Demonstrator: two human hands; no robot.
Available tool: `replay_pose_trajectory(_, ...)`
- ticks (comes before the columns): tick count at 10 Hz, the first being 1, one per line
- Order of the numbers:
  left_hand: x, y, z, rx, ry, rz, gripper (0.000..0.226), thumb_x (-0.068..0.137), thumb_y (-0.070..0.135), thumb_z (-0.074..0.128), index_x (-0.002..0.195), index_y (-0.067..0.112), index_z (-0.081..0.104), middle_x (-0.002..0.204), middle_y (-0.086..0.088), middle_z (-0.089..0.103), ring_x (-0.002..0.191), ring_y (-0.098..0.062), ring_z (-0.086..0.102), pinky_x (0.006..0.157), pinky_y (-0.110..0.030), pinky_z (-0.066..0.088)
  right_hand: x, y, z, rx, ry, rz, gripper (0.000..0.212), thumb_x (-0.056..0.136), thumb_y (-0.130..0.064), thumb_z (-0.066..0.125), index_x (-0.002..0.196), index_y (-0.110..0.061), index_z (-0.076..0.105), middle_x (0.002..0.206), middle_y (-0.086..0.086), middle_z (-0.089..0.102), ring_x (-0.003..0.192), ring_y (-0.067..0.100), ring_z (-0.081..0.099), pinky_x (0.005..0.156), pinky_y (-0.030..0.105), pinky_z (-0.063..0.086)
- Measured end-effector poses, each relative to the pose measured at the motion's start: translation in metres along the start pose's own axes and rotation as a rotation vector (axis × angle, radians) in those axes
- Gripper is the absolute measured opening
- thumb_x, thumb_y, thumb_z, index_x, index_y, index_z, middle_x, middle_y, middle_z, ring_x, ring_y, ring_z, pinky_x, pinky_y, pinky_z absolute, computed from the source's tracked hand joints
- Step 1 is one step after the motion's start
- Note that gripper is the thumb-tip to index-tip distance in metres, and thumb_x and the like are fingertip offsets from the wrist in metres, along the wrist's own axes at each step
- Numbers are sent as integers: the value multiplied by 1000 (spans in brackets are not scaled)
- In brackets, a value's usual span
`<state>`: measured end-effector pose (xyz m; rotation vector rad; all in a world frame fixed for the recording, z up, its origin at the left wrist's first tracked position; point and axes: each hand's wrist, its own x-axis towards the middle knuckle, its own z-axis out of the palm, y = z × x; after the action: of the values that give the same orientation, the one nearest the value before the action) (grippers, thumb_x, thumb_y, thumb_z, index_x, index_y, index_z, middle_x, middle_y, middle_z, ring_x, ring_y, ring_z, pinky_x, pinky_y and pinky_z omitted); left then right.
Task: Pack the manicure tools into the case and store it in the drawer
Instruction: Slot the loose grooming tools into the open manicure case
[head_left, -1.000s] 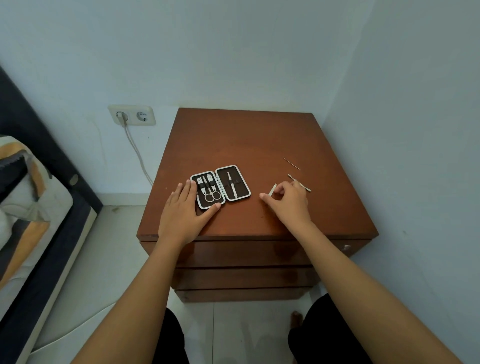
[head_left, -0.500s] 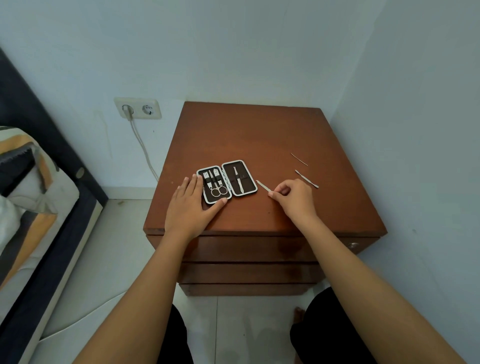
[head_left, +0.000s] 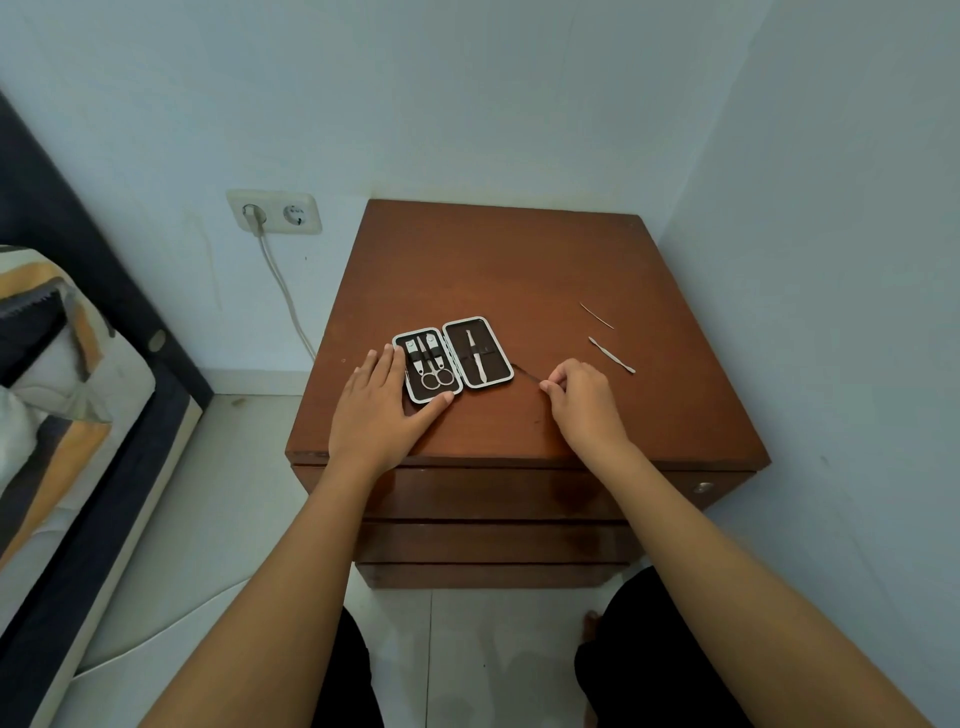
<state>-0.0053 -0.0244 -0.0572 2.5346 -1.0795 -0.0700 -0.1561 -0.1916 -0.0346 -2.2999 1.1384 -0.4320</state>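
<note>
Tabletop (head_left: 519, 260): brown nightstand top, drawers shut below.
Case (head_left: 453, 359): open flat at centre, right half empty-slotted.
Left hand (head_left: 382, 413): spread flat, bracing the case's 7 o'clock corner.
Right hand (head_left: 584, 402): pinching a thin tool (head_left: 525, 375), which points to 10 o'clock at the case, nearly touching.
Loose tools: pusher (head_left: 611, 354) and a pick (head_left: 597, 315), at 1 o'clock from the right hand.
</note>
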Motion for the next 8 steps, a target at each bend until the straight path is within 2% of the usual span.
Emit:
replay_pose_trajectory(1, 0, 0, 0, -1, 0, 0, 90, 83, 72, 32, 150, 16, 10, 160, -1, 11, 147, -17, 5, 119, -35, 6, -4, 1, -3, 164, 86, -1, 5, 88, -12, 59, 83, -11, 58, 84, 4, 56, 79, 19, 52, 67, 26, 38)
replay_pose_trajectory(2, 0, 0, 0, 3, 1, -1, 90, 83, 72, 32, 150, 16, 10, 160, 0, 11, 147, -17, 5, 119, -35, 6, -10, -10, 1, 296, 50, -81, 6, 84, -10, 63, 82, -15, 63, 77, 4, 60, 71, 18, 55, 64, 22, 43)
replay_pose_trajectory(3, 0, 0, 0, 2, 4, -1, 90, 83, 72, 32, 150, 16, 10, 160, -1, 11, 147, -17, 5, 119, -35, 6, -13, -24, 14, 327, 19, -125, 8, 82, -9, 64, 85, -13, 70, 82, 13, 66, 73, 24, 64, 73, 30, 50)
replay_pose_trajectory(4, 0, 0, 0, 1, 6, -1, 90, 83, 71, 33, 150, 16, 10, 160, -1, 11, 147, -17, 5, 119, -35, 6, -15, -34, 25, 281, 13, -125, 11, 83, -11, 64, 90, -11, 73, 90, 13, 66, 71, 18, 60, 71, 19, 42)
replay_pose_trajectory(5, 0, 0, 0, -2, 4, 1, 90, 83, 72, 33, 150, 16, 10, 160, -1, 11, 147, -17, 5, 119, -35, 7, -15, -41, 30, 214, -6, -119, 16, 87, -15, 61, 97, -12, 73, 98, 12, 60, 78, 16, 58, 72, 17, 38)
replay_pose_trajectory(6, 1, 0, 1, -5, 5, -1, 90, 83, 71, 34, 150, 16, 10, 160, -1, 12, 147, -17, 5, 119, -35, 6, -18, -49, 30, 135, -38, -144, 22, 90, -20, 56, 104, -9, 70, 102, 10, 53, 89, 22, 57, 78, 28, 43)
replay_pose_trajectory(7, 0, 0, 2, 0, 7, 0, 90, 84, 71, 33, 150, 16, 9, 160, -1, 11, 147, -17, 4, 119, -35, 5, -23, -53, 30, 49, -71, -201, 29, 93, -23, 51, 115, -9, 64, 100, 6, 44, 92, 24, 55, 81, 36, 47)
replay_pose_trajectory(8, 0, -1, 2, 1, 12, 1, 90, 84, 71, 33, 150, 16, 9, 160, -1, 12, 147, -17, 5, 119, -35, 5, -24, -55, 33, -70, -110, -253, 37, 95, -25, 47, 128, -10, 52, 111, 11, 43, 100, 27, 50, 83, 37, 44)
